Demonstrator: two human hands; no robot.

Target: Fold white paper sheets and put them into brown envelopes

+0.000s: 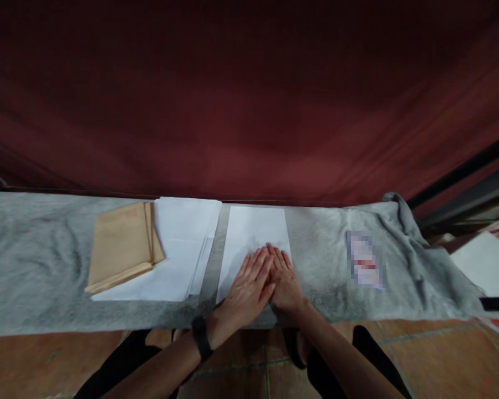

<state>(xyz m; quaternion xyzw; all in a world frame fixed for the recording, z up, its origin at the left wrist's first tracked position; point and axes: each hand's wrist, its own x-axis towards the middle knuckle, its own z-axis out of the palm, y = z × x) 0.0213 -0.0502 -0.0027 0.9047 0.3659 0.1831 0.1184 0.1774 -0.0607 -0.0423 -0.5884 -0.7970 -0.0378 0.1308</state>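
Observation:
A white sheet of paper [253, 227] lies on the grey cloth in front of me, with a faint crease across it. My left hand [249, 282] rests flat on its lower part, fingers stretched forward. Beside it, my right hand [285, 280] also lies flat on the paper's lower right, and the two hands touch at the fingers and thumb. Neither holds anything. To the left are several white sheets [183, 221], partly covered by a stack of brown envelopes [120, 238].
A grey cloth [316, 238] covers the narrow surface, bunched at its right end. On it at right lies a small blurred-out item [365, 260]. A dark red curtain [249, 111] hangs behind. White paper [486, 263] is at far right. Tiled floor [432, 354] shows below.

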